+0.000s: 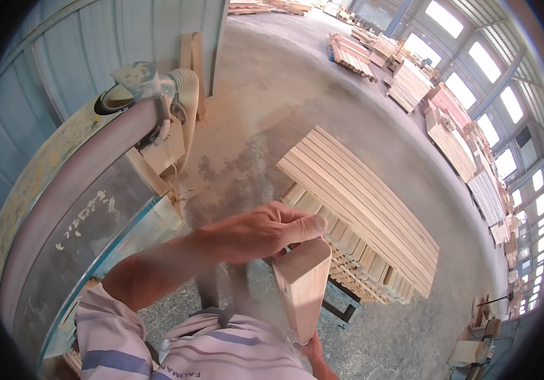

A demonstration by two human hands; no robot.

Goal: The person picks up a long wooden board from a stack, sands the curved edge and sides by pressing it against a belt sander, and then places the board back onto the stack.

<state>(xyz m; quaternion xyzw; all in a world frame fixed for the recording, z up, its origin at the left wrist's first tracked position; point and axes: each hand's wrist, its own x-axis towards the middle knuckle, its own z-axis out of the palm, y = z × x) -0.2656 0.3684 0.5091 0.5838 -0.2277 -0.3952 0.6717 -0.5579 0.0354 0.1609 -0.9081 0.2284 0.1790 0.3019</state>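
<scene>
A pale wooden board (306,289), its one end rounded at the corners, stands out in front of my body, foreshortened by the view. My left hand (286,230) is at the rounded end, thumb on the far side and the fingers partly hidden behind the wood. At the lower end my right hand (313,354) grips the board, mostly hidden by it. To my left runs a belt sander, its long brownish sanding belt (86,142) beside a dark metal table (96,204).
A stack of wooden boards (362,204) rests on a blue metal stand (340,301) just beyond my hands. A dust hose (191,109) curves off the sander's end. Sawdust coats the concrete floor (262,95). More timber stacks (450,137) line the far wall; equipment (471,346) stands lower right.
</scene>
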